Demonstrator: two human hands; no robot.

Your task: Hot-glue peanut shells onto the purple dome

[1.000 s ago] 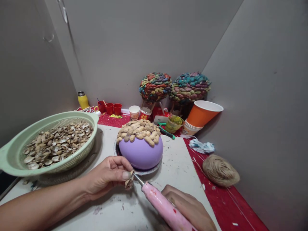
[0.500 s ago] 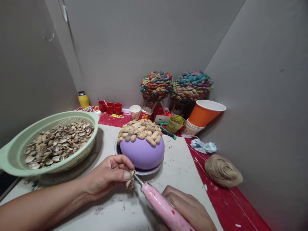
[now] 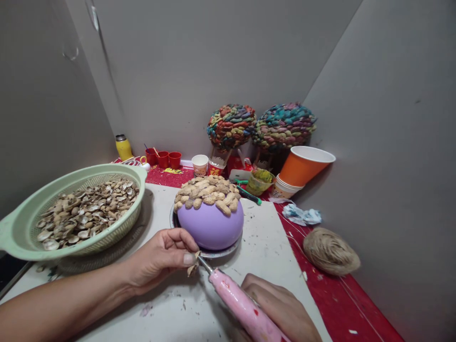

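In the head view my left hand pinches a peanut shell piece between thumb and fingers. The metal nozzle of a pink hot glue gun meets the shell at my fingertips. My right hand is wrapped round the gun's body from the right, its lower part cut off by the frame. Just beyond both hands a purple balloon rests in a shallow round dish. Peanut shells cover the balloon's top in overlapping rows, while its lower side is bare.
A green colander of loose shells stands at left. Behind are red cups, a yellow bottle and two colourful shell-covered balls. Orange-and-white paper cups, a stained cloth and a twine ball line the right.
Almost nothing differs. Both hands hold the same pose, with the shell piece and glue gun nozzle still together; the view has shifted very slightly.
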